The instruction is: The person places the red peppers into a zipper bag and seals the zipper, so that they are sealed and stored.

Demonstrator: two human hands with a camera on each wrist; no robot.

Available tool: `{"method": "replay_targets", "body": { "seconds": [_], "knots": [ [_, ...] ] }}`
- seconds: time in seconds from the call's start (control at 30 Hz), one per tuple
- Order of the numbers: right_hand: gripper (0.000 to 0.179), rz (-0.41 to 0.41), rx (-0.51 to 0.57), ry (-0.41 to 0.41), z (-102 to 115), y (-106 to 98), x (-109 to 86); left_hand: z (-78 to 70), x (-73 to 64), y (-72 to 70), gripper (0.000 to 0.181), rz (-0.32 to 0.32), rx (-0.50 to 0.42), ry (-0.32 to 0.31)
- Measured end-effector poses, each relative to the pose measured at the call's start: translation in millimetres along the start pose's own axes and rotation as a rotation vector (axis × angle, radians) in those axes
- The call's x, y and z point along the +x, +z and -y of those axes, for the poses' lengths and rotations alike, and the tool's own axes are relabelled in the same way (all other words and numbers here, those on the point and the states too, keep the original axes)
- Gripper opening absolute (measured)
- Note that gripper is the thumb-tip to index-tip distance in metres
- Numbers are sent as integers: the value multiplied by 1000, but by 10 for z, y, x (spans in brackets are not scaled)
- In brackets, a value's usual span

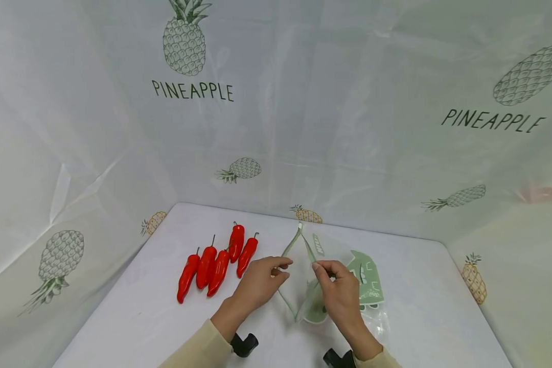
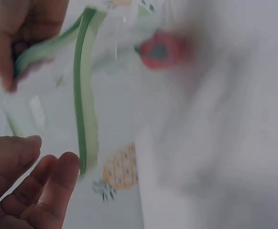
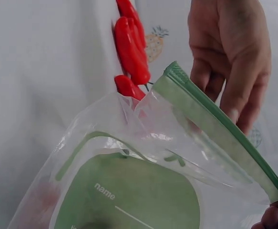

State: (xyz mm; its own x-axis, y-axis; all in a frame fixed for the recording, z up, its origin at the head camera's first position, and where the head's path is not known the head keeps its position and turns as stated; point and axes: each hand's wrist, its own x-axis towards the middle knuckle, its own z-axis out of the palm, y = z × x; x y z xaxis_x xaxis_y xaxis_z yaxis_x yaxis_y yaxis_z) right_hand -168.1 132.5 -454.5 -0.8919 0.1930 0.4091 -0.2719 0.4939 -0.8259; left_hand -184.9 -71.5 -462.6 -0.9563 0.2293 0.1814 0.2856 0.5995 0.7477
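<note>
A clear zip bag (image 1: pixel 369 278) with green print and a green zip strip stands tilted over the white table, its mouth spread apart. My right hand (image 1: pixel 341 292) pinches the right rim of the mouth between thumb and index finger. By the left rim is my left hand (image 1: pixel 259 282); in the left wrist view its thumb and fingers are apart, the fingertips close to the green strip (image 2: pixel 85 95). Several red chili peppers (image 1: pixel 218 271) lie left of the bag. Through the plastic, the left wrist view shows a blurred red shape (image 2: pixel 160 50); whether it is inside the bag I cannot tell.
A pale curtain (image 1: pixel 294 128) printed with pineapples rises behind and beside the white table (image 1: pixel 423 306). Both forearms wear beige sleeves (image 1: pixel 202 347) with black wrist mounts (image 1: pixel 245 346). A blurred red patch (image 1: pixel 536 194) shows on the curtain at right.
</note>
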Motion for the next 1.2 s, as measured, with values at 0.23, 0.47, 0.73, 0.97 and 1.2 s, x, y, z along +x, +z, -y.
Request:
{"method": "replay_targets", "body": {
  "seconds": [0.23, 0.47, 0.73, 0.97, 1.2],
  "knots": [
    [4, 1, -18, -13, -83, -1, 21, 296, -104, -289, 31, -116, 32, -111],
    [8, 93, 124, 152, -150, -18, 54, 582, -223, -606, 30, -215, 56, -257],
    [15, 134, 187, 215, -208, -26, 69, 841, -380, -985, 32, -255, 93, -329],
    [9, 103, 208, 209, -230, -44, 83, 1077, -470, -1287, 34, -272, 163, -359],
    [12, 127, 226, 215, -224, -35, 81, 1260, -550, -1463, 38, -254, 225, -409]
  ]
}}
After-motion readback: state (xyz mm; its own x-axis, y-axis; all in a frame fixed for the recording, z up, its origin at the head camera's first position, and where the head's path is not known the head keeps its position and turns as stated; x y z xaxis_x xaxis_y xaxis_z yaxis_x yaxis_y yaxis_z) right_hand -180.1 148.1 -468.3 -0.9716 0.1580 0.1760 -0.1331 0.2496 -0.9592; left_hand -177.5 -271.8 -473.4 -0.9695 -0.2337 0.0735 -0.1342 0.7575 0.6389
